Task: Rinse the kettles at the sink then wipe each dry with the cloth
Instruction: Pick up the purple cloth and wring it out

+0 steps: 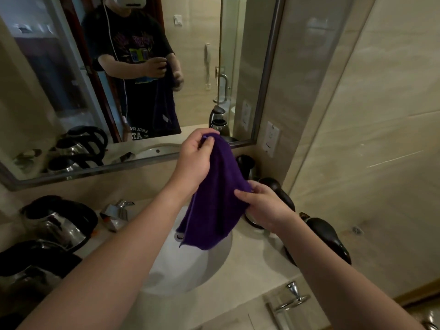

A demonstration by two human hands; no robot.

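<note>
Purple cloth (215,198) hanging lengthwise over sink (190,270) — left hand (194,158) pinching top, right hand (264,206) gripping its edge

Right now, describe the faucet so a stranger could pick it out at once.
Start at the white sink basin below the mirror. On the counter at its back-left rim stands the faucet. It is angular and chrome, unlike the rounded, black-handled kettles to its left.

Much of the sink (190,265) was hidden by the cloth (214,198) and a forearm. The kettle (254,219) right of the sink was mostly covered by the right hand (264,208). Left of the sink, the nearest kettle (28,270) was cut by the frame edge and blurred.
</note>
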